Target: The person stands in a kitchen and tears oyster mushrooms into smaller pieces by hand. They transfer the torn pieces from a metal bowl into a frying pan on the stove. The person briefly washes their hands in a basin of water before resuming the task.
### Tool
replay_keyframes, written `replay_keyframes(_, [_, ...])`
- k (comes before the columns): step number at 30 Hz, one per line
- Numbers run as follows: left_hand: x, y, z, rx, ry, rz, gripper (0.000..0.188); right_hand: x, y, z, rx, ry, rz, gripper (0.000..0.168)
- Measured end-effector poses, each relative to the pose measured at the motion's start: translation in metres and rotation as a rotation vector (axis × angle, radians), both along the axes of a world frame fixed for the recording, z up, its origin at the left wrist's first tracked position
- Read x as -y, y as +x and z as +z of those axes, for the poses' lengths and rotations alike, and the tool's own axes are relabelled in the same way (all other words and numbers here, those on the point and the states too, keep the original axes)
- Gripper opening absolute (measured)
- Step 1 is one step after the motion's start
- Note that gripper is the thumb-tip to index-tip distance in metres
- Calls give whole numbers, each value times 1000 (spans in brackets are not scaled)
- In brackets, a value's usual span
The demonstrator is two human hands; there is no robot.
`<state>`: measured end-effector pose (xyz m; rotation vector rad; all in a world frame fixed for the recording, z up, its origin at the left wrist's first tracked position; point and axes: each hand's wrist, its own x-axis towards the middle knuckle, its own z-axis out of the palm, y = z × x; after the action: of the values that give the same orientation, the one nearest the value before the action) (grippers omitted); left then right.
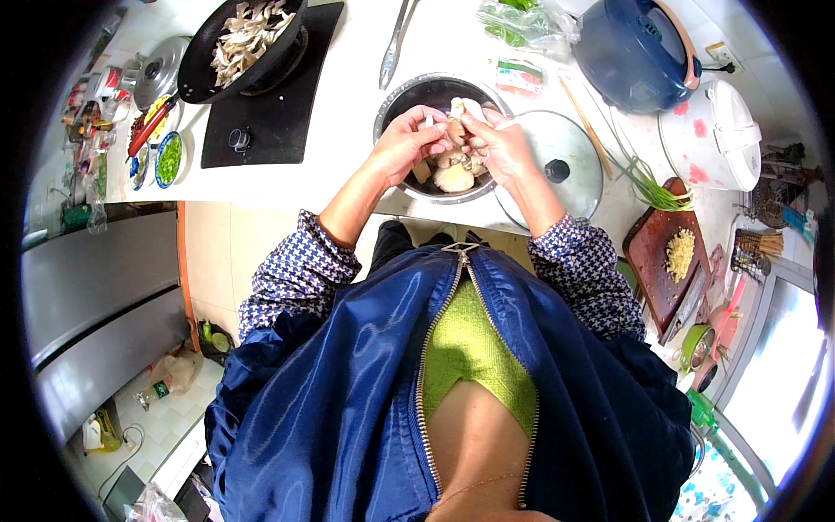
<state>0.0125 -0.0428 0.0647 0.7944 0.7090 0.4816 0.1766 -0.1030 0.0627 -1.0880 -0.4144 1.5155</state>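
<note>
Both of my hands are raised over a dark metal pot [390, 107] that holds several oyster mushrooms [454, 178]. Mushroom pieces are pinched between the fingers of my left hand [412, 141]. My right hand [502, 143] grips a pale mushroom [458, 125] close beside them. The fingertips of both hands nearly meet, and they partly hide what each one holds. Torn mushroom strips [248, 42] lie in a black wok [196, 72] with a red handle, at the upper left.
The wok stands on a black induction cooker [277, 137], near bowls of chopped greens [169, 158] and other ingredients. A glass lid [580, 186] lies right of the pot. Farther right are a rice cooker [626, 59] and a cutting board [646, 261] with minced garlic or ginger and a knife.
</note>
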Motion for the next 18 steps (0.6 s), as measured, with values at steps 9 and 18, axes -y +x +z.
replay_keyframes(9, [-8, -8, 8, -103, -28, -193, 19, -3, 2, 3, 404, 142, 69, 17])
replay_keyframes(18, [-14, -14, 4, -135, -61, -217, 20, -6, 11, 7, 551, 152, 196, 16])
